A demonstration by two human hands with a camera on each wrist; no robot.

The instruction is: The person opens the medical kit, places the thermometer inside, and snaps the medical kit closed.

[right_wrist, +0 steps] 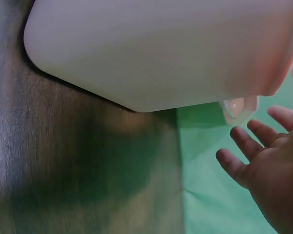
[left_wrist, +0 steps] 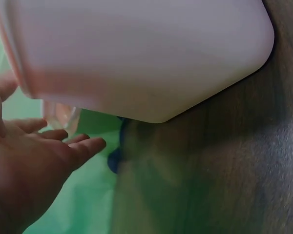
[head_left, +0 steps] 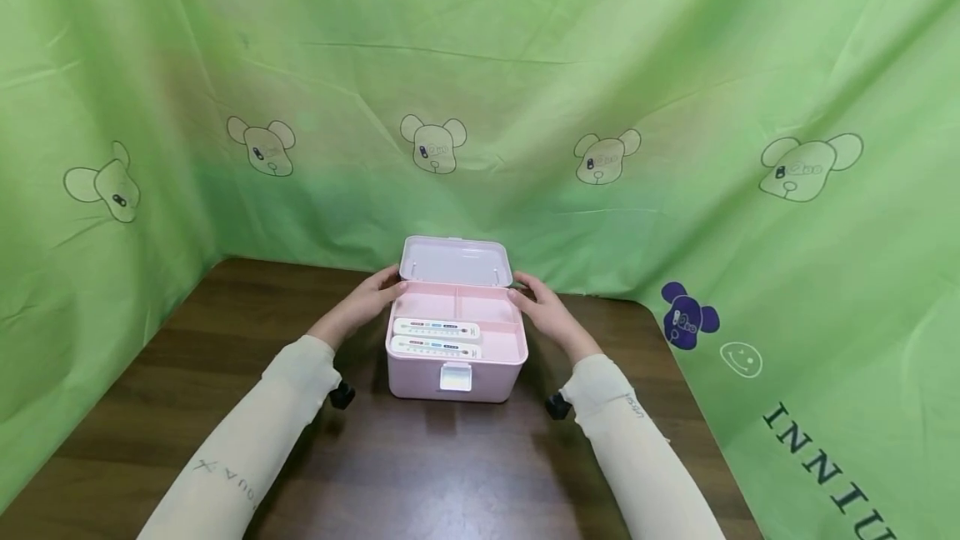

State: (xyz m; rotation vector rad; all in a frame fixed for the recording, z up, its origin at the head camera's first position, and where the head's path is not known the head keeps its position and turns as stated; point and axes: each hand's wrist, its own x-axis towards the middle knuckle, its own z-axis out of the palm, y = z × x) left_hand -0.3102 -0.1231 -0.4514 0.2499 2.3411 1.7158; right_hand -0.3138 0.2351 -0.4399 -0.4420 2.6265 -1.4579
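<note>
A pink storage box (head_left: 420,382) stands on the table with its lid (head_left: 455,262) raised at the back. Its divided tray (head_left: 501,345) holds two long white thermometer-like strips (head_left: 435,330), printed with scale marks and lying side by side in the front left. At the box's rear left corner is my left hand (head_left: 363,300), thumb near the rim and fingers loosely extended behind. My right hand (head_left: 551,315) mirrors it at the rear right corner. Both wrist views show spread fingers beside the box's side walls, not wrapped around them. A white latch (head_left: 455,377) hangs at the front.
The dark wooden table (head_left: 435,473) carries the box near its far edge. A green curtain (head_left: 487,207) printed with bear faces hangs close behind and along both sides. Small black devices (head_left: 342,395) sit under the wrists.
</note>
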